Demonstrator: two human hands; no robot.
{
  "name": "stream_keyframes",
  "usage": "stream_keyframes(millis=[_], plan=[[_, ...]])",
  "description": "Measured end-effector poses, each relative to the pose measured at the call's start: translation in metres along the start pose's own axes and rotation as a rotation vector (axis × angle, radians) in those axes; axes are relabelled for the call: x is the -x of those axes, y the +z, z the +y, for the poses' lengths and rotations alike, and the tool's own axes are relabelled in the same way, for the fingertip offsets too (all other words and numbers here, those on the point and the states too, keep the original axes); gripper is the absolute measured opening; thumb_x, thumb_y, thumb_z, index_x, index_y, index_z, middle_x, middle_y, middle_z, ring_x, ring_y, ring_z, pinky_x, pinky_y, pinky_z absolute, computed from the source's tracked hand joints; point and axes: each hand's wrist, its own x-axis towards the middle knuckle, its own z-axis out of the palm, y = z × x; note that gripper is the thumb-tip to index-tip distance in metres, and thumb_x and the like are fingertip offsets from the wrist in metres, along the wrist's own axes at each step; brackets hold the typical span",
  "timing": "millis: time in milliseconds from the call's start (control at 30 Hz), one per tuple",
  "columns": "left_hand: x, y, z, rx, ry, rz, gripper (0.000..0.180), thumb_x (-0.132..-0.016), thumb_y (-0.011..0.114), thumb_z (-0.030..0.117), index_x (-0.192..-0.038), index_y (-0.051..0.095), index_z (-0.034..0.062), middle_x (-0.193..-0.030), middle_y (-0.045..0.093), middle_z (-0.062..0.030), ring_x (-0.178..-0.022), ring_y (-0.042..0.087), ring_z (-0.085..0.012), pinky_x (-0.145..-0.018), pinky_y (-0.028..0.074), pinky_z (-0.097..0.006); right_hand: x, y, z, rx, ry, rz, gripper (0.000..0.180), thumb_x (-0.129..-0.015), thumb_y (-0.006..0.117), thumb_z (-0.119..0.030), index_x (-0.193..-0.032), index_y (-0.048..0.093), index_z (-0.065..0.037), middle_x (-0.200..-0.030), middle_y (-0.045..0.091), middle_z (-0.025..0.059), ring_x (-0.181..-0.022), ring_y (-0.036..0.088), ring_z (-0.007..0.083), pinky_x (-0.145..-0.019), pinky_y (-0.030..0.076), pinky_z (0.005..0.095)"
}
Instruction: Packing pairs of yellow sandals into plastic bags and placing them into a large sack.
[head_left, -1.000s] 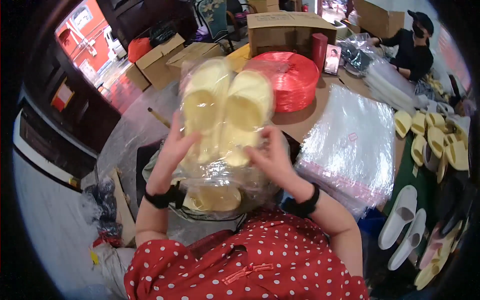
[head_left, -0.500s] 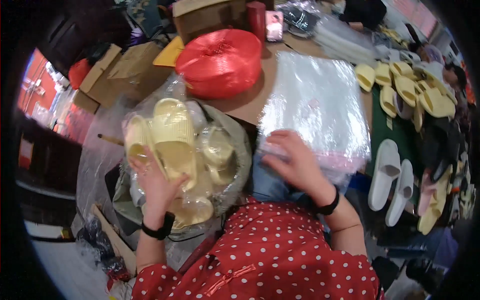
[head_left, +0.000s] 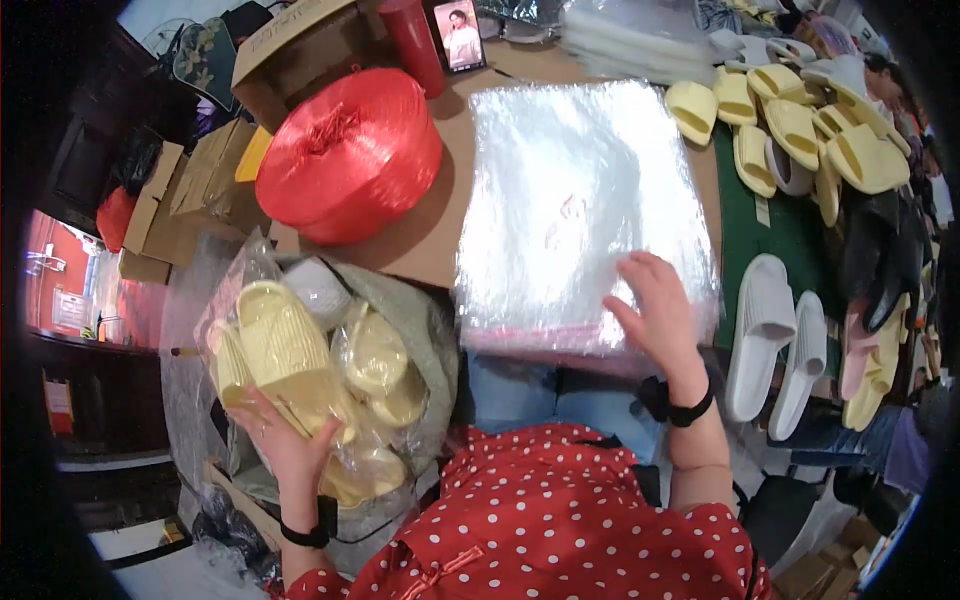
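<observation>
- Resting in the mouth of the grey-green sack [head_left: 428, 318]: bagged yellow slippers [head_left: 285, 335], left hand [head_left: 285, 440] spread against their near end, thumb apart.
- Right hand [head_left: 655, 310], fingers parted, at the right front of the clear bag stack [head_left: 560, 190]; contact unclear.
- Stack's pink-banded edge toward the lap; strip of brown tabletop [head_left: 430, 235] between stack and red twine roll [head_left: 350, 155].
- Against one second ago: slippers lowered from two-handed hold; right hand now away from them.

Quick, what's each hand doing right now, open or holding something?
Left hand: touching the bagged yellow slippers; whether it grips them cannot be told.
Right hand: open, holding nothing, over the clear bags.
</observation>
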Motion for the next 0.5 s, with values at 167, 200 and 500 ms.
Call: stream_keyframes(millis=[167, 200, 500], plan=[[-0.002, 0.011, -0.009, -0.030, 0.003, 0.020, 0.137, -0.055, 0.090, 0.037, -0.151, 0.002, -0.0052, -0.148, 0.003, -0.0459, -0.141, 0.005, -0.0571, -0.118, 0.012, -0.052, -0.012, 0.002, -0.005, -0.038, 0.035, -0.028, 0.045, -0.079, 0.074, -0.023, -0.115, 0.059, -0.002, -0.123, 0.055, 0.0195, -0.115, 0.052, 0.0386, -0.097, 0.043, 0.0464], [-0.002, 0.013, -0.009, -0.028, 0.001, 0.027, 0.137, -0.055, 0.090, 0.037, -0.151, 0.002, -0.0052, -0.148, 0.003, -0.0459, -0.141, 0.005, -0.0571, -0.118, 0.012, -0.052, -0.015, 0.003, -0.007, -0.036, 0.056, -0.038, 0.045, -0.079, 0.074, -0.023, -0.116, 0.059, -0.001, -0.123, 0.055, 0.0194, -0.115, 0.052, 0.0386, -0.097, 0.043, 0.0464], [-0.006, 0.010, -0.003, -0.154, -0.100, -0.149, 0.134, -0.058, 0.088, 0.043, -0.147, 0.006, -0.0141, -0.151, -0.004, -0.0421, -0.144, -0.002, -0.0524, -0.119, 0.011, -0.051, -0.025, 0.008, -0.007, -0.033, 0.097, -0.054, 0.048, -0.080, 0.074, -0.025, -0.119, 0.057, -0.003, -0.126, 0.052, 0.0166, -0.115, 0.050, 0.0370, -0.094, 0.040, 0.0477]])
